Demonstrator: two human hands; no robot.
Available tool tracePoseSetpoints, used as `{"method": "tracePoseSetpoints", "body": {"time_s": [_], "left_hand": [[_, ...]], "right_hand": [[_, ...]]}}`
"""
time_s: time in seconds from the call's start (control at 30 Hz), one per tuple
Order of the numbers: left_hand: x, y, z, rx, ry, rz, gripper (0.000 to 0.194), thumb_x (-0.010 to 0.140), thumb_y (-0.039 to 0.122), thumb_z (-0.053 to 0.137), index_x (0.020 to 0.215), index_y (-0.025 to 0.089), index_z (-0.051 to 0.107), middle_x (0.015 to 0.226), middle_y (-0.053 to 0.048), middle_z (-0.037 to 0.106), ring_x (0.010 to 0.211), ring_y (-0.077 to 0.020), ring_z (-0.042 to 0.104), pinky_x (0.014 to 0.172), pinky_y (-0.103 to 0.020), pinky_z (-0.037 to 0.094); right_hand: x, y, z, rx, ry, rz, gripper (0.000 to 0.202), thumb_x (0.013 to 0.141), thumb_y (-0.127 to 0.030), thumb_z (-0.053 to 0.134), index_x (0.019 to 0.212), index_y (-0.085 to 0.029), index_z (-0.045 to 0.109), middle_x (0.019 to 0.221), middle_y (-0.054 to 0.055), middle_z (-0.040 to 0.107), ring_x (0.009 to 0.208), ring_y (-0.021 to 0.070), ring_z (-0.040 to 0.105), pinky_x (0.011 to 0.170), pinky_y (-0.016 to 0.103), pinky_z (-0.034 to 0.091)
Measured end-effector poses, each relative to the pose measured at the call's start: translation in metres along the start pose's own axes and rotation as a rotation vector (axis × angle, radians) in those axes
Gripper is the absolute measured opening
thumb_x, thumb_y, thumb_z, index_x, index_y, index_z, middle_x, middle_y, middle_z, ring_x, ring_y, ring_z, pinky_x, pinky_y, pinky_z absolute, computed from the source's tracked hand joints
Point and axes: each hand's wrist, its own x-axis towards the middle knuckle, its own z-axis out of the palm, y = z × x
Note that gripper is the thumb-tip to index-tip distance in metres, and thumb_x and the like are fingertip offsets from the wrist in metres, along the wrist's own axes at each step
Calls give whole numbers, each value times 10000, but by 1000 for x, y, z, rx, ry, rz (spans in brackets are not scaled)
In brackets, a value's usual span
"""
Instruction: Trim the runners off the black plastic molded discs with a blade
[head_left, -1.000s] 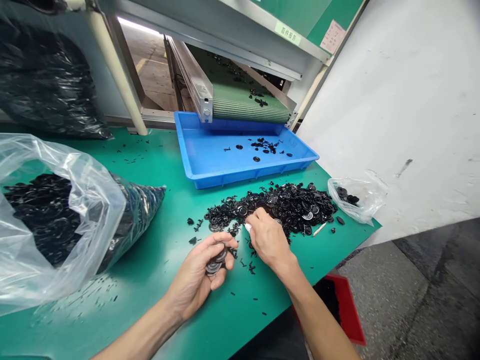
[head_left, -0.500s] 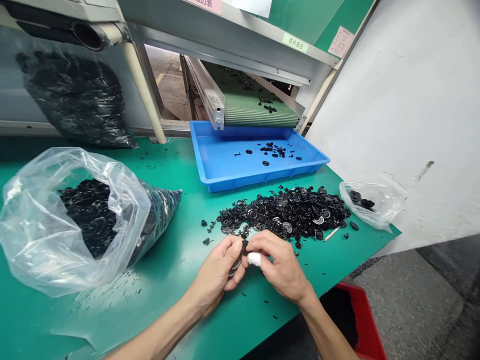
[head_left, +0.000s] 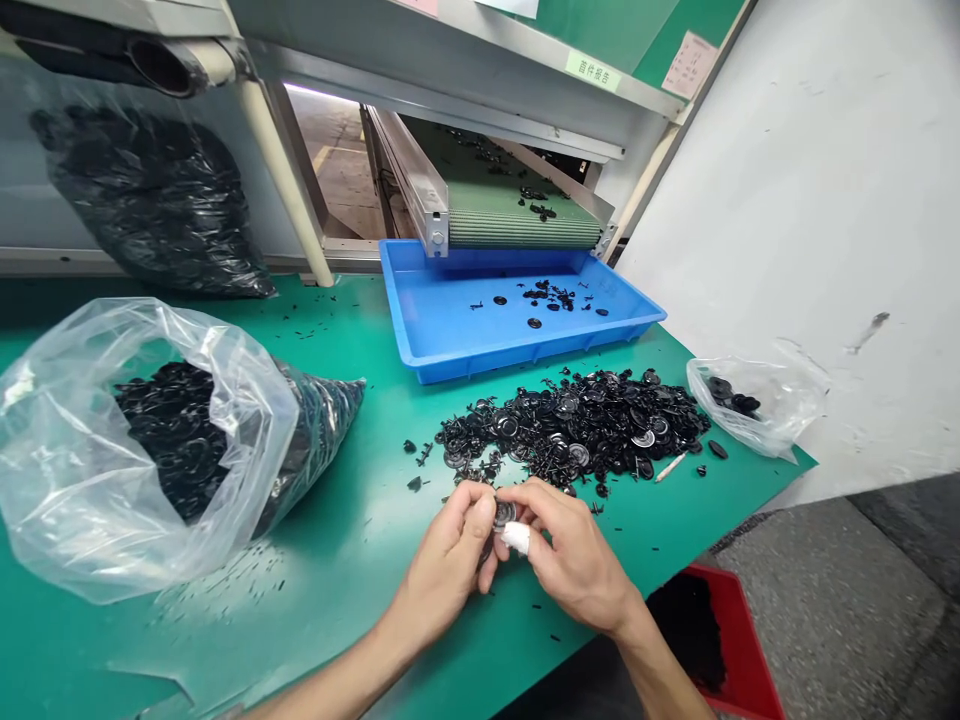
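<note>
Between my two hands a round black plastic disc (head_left: 505, 514) with a ringed face is held up, just in front of the heap. My left hand (head_left: 454, 550) is closed on it, with thumb and forefinger at its left edge; what else lies under those fingers is partly hidden. From the other side my right hand (head_left: 574, 555) pinches the same disc, its thumb wrapped in a white covering (head_left: 516, 537). A heap of black plastic discs and small stemmed pieces (head_left: 577, 425) lies on the green table (head_left: 360, 570) right behind my hands.
Behind the heap a blue tray (head_left: 465, 355) holds scattered black pieces under a green conveyor belt (head_left: 517, 225). An open plastic bag (head_left: 255, 400) of black parts stands left, a small bag (head_left: 780, 400) right. A red bin (head_left: 750, 650) sits below the table's right edge.
Both hands have shifted slightly nearer to me and to the right in view. The disc between them has turned, so its ringed face now shows.
</note>
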Motion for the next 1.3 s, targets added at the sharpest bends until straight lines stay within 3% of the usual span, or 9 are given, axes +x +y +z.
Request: {"method": "tracePoseSetpoints", "body": {"time_s": [0.1,0.3,0.47,0.6,0.67,0.77,0.93,1.13,1.3], "left_hand": [[-1,0,0,-24,-1,15,336,944,520,458,881,195,518,638,40,561,437,-62,392,427,-186,259],[-4,-1,0,28,6,-1,343,976,504,399,859,203,514,474,78,449,427,-76,366,435,-184,251],[-3,-2,1,-53,-15,41,339,959,504,444,843,191,502,658,22,606,409,-50,425,414,-190,249],[-1,0,2,-135,-15,15,330,960,476,462,819,181,511,602,31,580,387,-41,406,390,-177,218],[-1,2,1,-194,9,-14,294,949,475,489,938,185,535,647,20,604,398,-50,434,376,-171,207],[0,6,-2,-282,33,-50,328,930,475,529,1094,191,529,725,-6,634,424,-63,469,362,-163,223],[3,12,-8,-463,46,-80,285,942,449,506,998,183,593,767,-9,621,425,-36,410,338,-132,233],[5,14,-12,-616,40,-86,203,908,383,537,905,193,607,844,-16,617,518,-80,513,305,-125,296],[7,12,-8,-500,44,-109,322,909,493,539,875,177,585,733,-4,599,454,-62,462,295,-120,268]], "right_hand": [[1,-6,-2,21,-74,35,428,861,-69,494,1235,-262,572,930,-3,582,773,131,563,727,281,460],[8,-8,2,-49,0,20,374,869,-78,472,1158,-259,626,870,-7,576,716,129,528,656,271,414],[11,0,3,26,-3,3,336,850,-47,443,1042,-238,642,717,-39,612,660,114,556,651,245,421],[20,10,4,36,35,78,298,898,-95,392,1105,-213,570,602,-62,584,555,109,552,585,224,423],[33,12,-2,-95,32,69,318,912,-96,370,1146,-208,553,674,-36,613,594,118,576,603,230,432],[59,12,-13,-520,65,57,307,908,-102,396,1131,-191,587,954,61,638,784,175,613,666,274,435],[84,8,-14,-898,-38,175,238,922,-158,433,1077,-185,612,991,82,581,728,189,582,577,280,379],[60,13,-20,-582,72,14,253,876,-58,401,925,-191,611,863,26,563,726,150,542,668,269,402],[32,10,-25,-221,81,-157,293,883,-34,386,910,-203,624,881,29,623,802,147,581,714,275,439]]}}
